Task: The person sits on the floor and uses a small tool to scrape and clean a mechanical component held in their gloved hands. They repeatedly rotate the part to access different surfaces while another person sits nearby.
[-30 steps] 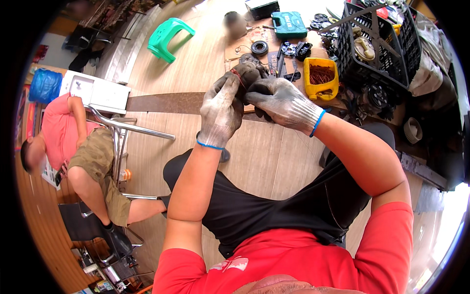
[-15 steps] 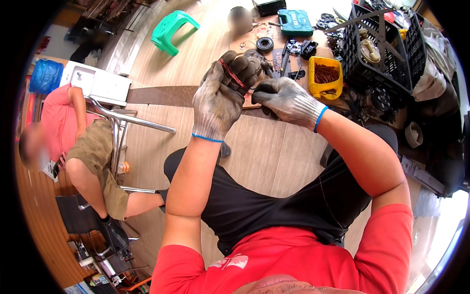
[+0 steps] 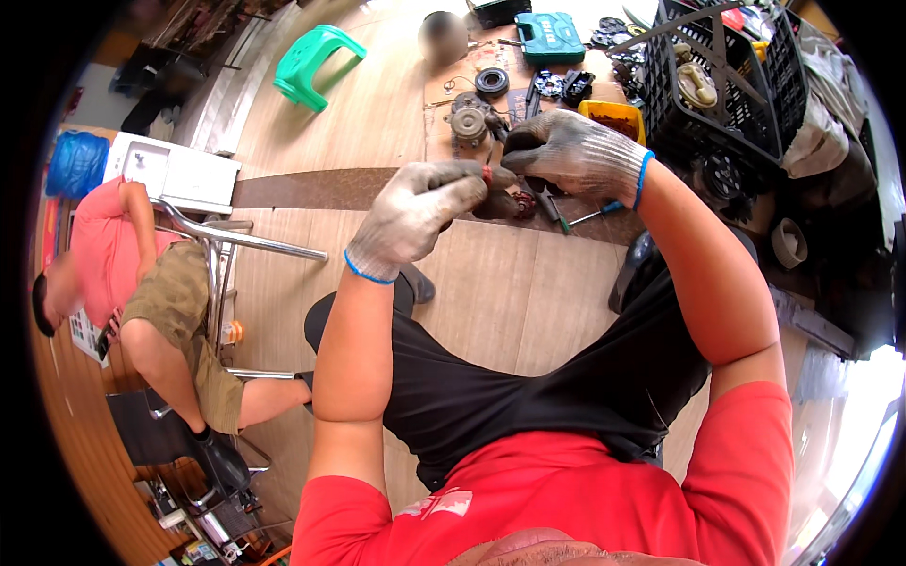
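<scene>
My left hand (image 3: pixel 412 215), in a grey-white work glove with a blue cuff, is closed on thin red strands (image 3: pixel 487 174) that look like wire. More red shows by its lower fingers. My right hand (image 3: pixel 590 158), gloved the same way, is just to the right with thumb and fingers pinched together. Its fingertips almost meet those of the left; what they hold, if anything, is hidden. Beyond the hands lies a round metal part (image 3: pixel 469 125), and a screwdriver (image 3: pixel 609 208) with a teal handle rests below my right wrist.
A cut-open yellow container (image 3: pixel 638 117) holds reddish strands. Behind it are a teal tool case (image 3: pixel 551 40) and a black ring (image 3: pixel 491 82). A black crate (image 3: pixel 661 90) stands at right, a green stool (image 3: pixel 304 71) at far left. A person (image 3: pixel 127 241) sits at left.
My left hand has turned from palm-up to fingers pointing right, its red strands now mostly covered. The right hand has risen slightly and moved right. The view has shifted, uncovering the round metal part and screwdriver.
</scene>
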A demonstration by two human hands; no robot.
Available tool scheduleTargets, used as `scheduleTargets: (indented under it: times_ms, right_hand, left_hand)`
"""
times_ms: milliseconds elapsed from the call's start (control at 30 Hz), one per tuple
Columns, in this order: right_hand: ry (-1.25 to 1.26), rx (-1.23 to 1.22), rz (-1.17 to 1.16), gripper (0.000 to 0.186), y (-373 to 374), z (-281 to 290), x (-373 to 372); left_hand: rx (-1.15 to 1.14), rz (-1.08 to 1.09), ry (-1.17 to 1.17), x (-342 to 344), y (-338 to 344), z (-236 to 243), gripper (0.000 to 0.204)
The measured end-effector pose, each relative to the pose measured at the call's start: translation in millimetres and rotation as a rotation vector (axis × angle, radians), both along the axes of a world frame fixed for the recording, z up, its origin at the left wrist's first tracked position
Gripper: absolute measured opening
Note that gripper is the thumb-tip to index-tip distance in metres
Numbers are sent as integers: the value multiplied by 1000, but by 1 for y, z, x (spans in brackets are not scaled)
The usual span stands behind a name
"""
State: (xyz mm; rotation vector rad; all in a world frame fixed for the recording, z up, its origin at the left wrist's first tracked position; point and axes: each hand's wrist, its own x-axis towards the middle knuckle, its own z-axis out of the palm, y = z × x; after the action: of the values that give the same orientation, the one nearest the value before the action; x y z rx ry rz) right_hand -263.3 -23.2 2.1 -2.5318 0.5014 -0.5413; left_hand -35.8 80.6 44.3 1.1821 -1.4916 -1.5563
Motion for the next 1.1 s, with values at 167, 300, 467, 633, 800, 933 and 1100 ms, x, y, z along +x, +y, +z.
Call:
scheduleTargets:
  times_ms: [167, 300, 467, 633, 800, 933, 1100]
  right_hand:
    - [68, 341, -180, 16, 3, 9, 3]
    - [44, 340, -196, 21, 12, 38, -1]
    - [-138, 404, -137, 23, 12, 23, 1]
    - [-97, 327, -185, 17, 25, 21, 10]
    - [-162, 318, -230, 16, 26, 15, 14]
    - [-148, 636, -307, 21, 34, 30, 17]
    - [-202, 314, -216, 19, 31, 7, 16]
  left_hand:
    - [-296, -126, -517, -8, -3, -6, 25]
    - [-1058, -218, -795, 3, -9, -25, 29]
    - [-459, 120, -565, -12, -8, -21, 26]
    - [-388, 232, -417, -7, -8, -32, 31]
    - [-99, 384, -174, -16, -8, -26, 30]
    - [-57, 383, 112, -15, -8, -30, 33]
    - [-7, 428, 509, -13, -19, -45, 40]
